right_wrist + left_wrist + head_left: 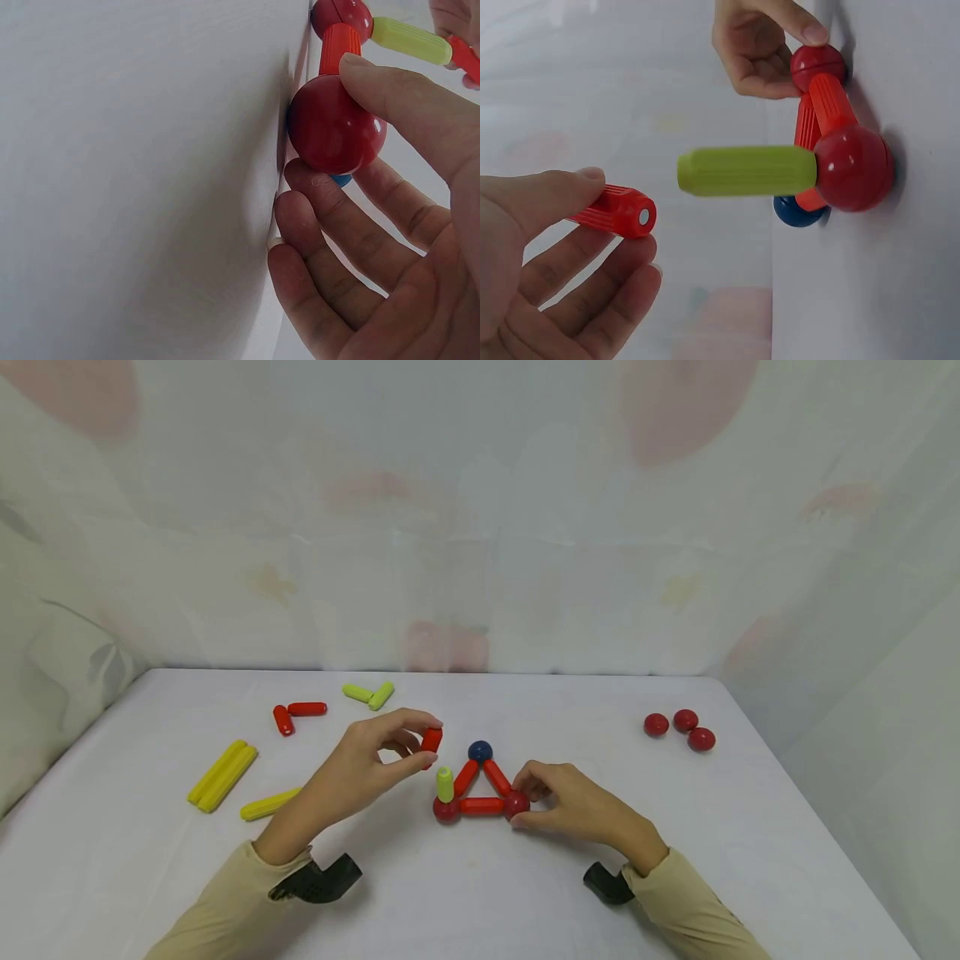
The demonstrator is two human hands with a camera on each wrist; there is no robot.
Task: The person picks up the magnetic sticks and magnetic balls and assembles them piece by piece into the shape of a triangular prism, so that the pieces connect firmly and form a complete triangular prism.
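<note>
My left hand (369,753) pinches a short red magnetic rod (431,740) between thumb and fingers, raised above the table. In the left wrist view the rod's silver magnet end (644,217) faces the lime rod. A triangle of red rods (482,807) lies on the table, with a blue ball (480,751) at its far corner and red balls at the two near corners. On the left red ball (447,811) a lime-green rod (445,783) stands upright. My right hand (573,802) grips the right red ball (330,124) between thumb and fingers.
Several yellow rods (222,775) lie at the left. Farther back are two red rods (307,708) and two lime rods (358,692). Three red balls (686,720) sit at the back right. A patterned cloth (525,527) hangs behind the white table (525,893).
</note>
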